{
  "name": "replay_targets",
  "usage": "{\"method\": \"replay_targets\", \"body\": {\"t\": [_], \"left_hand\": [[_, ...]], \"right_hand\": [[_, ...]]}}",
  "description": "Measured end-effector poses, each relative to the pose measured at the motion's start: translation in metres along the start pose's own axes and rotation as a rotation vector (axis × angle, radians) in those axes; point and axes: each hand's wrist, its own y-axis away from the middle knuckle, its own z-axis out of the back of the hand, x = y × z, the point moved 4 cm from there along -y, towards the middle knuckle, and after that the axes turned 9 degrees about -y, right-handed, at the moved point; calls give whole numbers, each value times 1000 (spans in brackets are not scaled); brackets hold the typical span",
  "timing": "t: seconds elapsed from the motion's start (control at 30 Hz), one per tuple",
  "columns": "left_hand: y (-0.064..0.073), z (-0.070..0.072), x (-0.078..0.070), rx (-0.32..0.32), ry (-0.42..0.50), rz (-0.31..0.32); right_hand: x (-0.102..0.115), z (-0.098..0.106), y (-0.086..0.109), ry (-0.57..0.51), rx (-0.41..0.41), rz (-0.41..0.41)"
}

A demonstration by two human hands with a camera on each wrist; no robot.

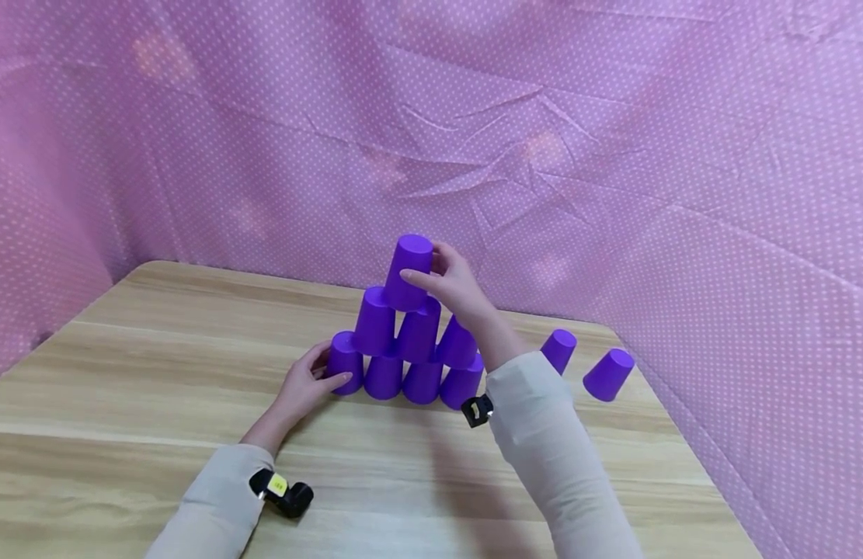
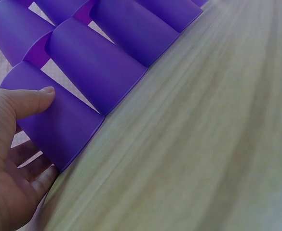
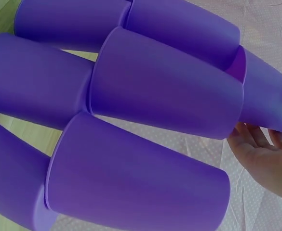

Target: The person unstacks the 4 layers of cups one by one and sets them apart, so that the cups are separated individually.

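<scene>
- Cups point(image 1: 422, 382), purple and upside down, stand four along the counter point(image 1: 158, 373) with three more above them.
- Right hand point(image 1: 457, 286): its grip holds the upper cup point(image 1: 408, 272) between thumb and fingers, over the left middle-row cup point(image 1: 374, 324) and the centre middle-row cup point(image 1: 419, 334); its rim appears to rest across both.
- Left hand point(image 1: 307, 386): its grip curls round the bottom left cup point(image 1: 346, 365), thumb on the near side.
- Good seating, I judge, means a level rim shared evenly by both bases.
- Light pressure is best from the left; squeezing or nudging could shift the row.
- Release gently, fingers parting straight outward.
- Two loose cups point(image 1: 609, 376) stand to the right, well clear of the left hand.
</scene>
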Motion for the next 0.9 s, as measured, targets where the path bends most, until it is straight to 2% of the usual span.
{"method": "replay_targets", "body": {"t": [0.2, 0.33, 0.57, 0.9], "left_hand": [[1, -1, 2, -2, -5, 1], [1, 1, 4, -5, -15, 21], [2, 1, 0, -2, -10, 13], [2, -2, -3, 0, -16, 18]], "right_hand": [[2, 0, 1, -30, -19, 8], [11, 2, 6, -20, -14, 41], [30, 12, 17, -17, -19, 100], [40, 29, 34, -51, -34, 144]]}}
